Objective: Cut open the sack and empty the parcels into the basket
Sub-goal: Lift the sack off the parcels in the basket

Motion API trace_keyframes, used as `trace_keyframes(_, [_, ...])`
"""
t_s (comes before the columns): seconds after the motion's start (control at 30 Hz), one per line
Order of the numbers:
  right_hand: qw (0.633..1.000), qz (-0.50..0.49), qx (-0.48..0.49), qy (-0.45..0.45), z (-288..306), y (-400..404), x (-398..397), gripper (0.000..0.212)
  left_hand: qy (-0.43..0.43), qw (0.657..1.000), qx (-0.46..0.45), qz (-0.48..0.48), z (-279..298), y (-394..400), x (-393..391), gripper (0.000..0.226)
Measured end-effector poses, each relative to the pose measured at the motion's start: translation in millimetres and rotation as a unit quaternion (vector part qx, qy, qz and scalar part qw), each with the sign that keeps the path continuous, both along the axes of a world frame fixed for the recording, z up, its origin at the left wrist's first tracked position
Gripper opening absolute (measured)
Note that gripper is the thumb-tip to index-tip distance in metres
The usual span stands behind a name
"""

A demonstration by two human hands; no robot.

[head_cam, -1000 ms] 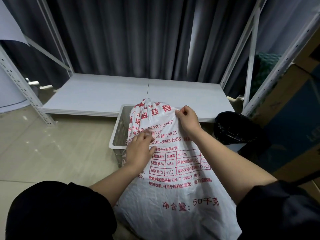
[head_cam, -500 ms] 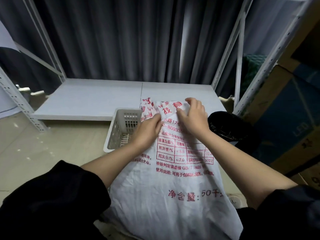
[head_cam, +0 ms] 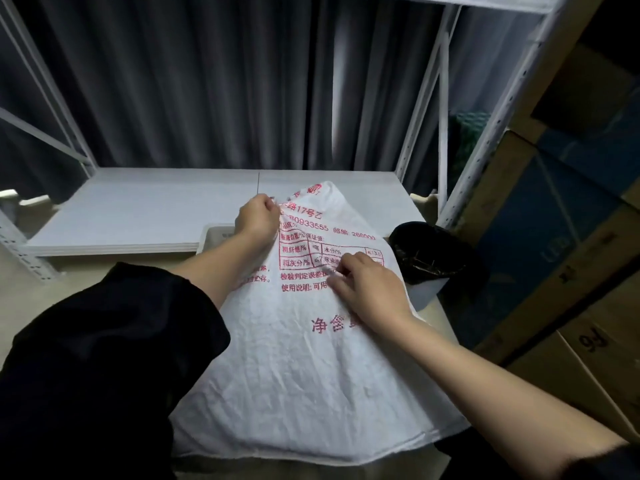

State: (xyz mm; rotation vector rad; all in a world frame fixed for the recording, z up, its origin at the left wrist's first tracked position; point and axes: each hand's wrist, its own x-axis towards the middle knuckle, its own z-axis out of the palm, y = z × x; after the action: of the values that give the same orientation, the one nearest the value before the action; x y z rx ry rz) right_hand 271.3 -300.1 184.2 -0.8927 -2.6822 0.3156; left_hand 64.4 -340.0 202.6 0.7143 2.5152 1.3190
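Sack (head_cam: 311,358) hides most of basket (head_cam: 216,233), left hand (head_cam: 258,220) clenched on its top, right hand (head_cam: 367,292) pinching fabric – contents unseen

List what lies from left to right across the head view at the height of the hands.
Black sleeve → left hand → white sack → right hand → black-lined bin → cardboard boxes.

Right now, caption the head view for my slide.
Both hands, left and right, grip the white sack over the basket.
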Motion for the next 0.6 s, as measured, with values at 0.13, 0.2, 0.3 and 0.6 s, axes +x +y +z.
trace_keyframes(0.13, [0.998, -0.009, 0.023, 0.06, -2, 1, -15, 0.025, -0.013, 1.0, 0.0, 0.004, 3, 1, -4, 0.02])
trace_keyframes(0.2, [0.994, -0.044, -0.011, 0.101, 4, 12, -24, 0.022, 0.006, 0.999, 0.004, -0.044, 10, -5, -5, 0.022])
trace_keyframes(0.3, [0.987, -0.091, -0.066, 0.114, 18, 41, -45, 0.02, 0.143, 0.976, -0.058, -0.154, 9, -29, 4, 0.043])
trace_keyframes(0.6, [0.979, -0.114, -0.141, 0.092, 29, 104, -110, 0.013, 0.34, 0.861, -0.095, -0.365, -31, -122, 45, 0.085])
